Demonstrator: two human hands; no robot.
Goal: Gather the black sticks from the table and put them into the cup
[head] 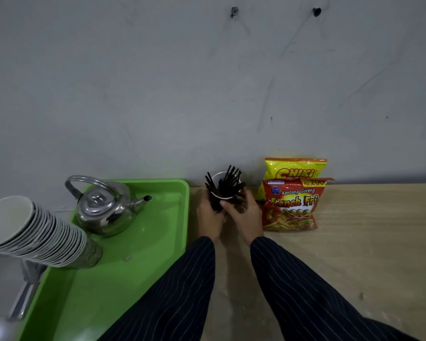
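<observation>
1. Left hand [210, 215] wraps the cup [225, 190] at its left side, a few sticks [228, 184] pinned outside the wall.
2. Right hand [244, 212] grips the cup's front and right.
3. Sticks stand upright in the cup, tips fanned up and outward.
4. Cup on table [354, 242] by the wall, between tray [143, 242] and snack bags [290, 205].

The table [354, 242] is pale wood-grain and butts against a grey wall. On its left part lies a green tray [138, 242], its right rim near the cup [225, 190]. The cup stands upright near the wall, between the tray and two snack bags. The red bag [290, 205] stands on the table just right of the cup, with the yellow bag [295, 168] right behind it, against the wall. The right part of the table is bare.
</observation>
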